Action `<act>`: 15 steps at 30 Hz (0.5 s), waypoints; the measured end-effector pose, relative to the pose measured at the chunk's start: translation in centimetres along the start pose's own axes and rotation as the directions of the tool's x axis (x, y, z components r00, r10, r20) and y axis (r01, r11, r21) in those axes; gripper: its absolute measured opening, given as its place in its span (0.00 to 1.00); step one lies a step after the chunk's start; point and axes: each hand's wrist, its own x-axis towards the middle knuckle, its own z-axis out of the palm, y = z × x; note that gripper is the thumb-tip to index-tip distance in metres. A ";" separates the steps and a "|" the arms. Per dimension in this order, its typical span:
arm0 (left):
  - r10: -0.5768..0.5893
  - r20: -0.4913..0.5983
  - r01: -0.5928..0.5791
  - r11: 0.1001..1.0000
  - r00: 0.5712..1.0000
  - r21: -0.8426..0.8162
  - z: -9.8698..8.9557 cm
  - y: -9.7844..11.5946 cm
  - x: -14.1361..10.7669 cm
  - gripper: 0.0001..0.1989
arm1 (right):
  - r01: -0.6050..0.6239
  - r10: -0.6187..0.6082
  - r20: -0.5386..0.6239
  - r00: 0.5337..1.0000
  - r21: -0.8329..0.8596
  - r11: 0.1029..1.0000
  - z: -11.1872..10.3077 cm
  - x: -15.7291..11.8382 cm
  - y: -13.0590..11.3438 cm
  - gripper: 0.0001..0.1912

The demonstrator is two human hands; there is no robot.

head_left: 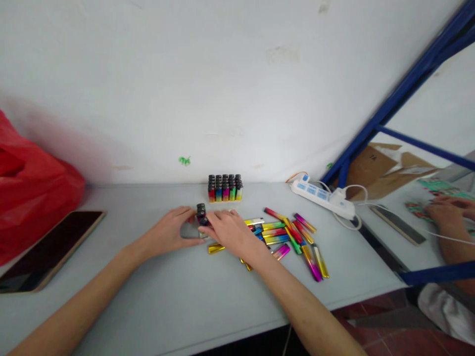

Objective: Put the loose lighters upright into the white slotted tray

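Note:
Several black-topped lighters [201, 210] stand upright in a short row at the middle of the table, partly covered by my hands. My left hand [173, 228] curves around their left side, fingers behind and thumb in front, gripping the small pale tray [203, 234] under them. My right hand [230, 230] is closed at the row's right front, with its fingertips pinching a lighter that they mostly hide. Under and beside my right hand lie many loose shiny lighters [274, 232] in yellow, red, green, blue and purple.
A filled block of upright lighters [225, 190] stands near the wall. At left are a tablet [48, 252] and a red bag [33, 183]. A white power strip [322, 199] with cables lies right, beside a blue metal frame [371, 123]. Beyond it are another person's hands [451, 207].

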 end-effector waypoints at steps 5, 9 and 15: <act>-0.022 0.005 0.022 0.999 1.000 0.037 -0.3 0.1 0.0 0.27 | -0.012 0.016 -0.056 0.998 0.074 0.997 -1.4 -0.2 0.5 0.23; -0.035 0.030 0.034 0.999 0.999 0.035 -0.7 0.6 0.1 0.30 | -0.153 0.196 -0.209 0.958 0.205 0.967 -5.5 -3.0 4.3 0.15; -0.037 0.015 0.037 0.999 0.999 0.011 -0.9 1.0 0.2 0.31 | -0.412 0.437 -0.323 0.839 0.148 0.899 -9.3 -12.9 14.0 0.10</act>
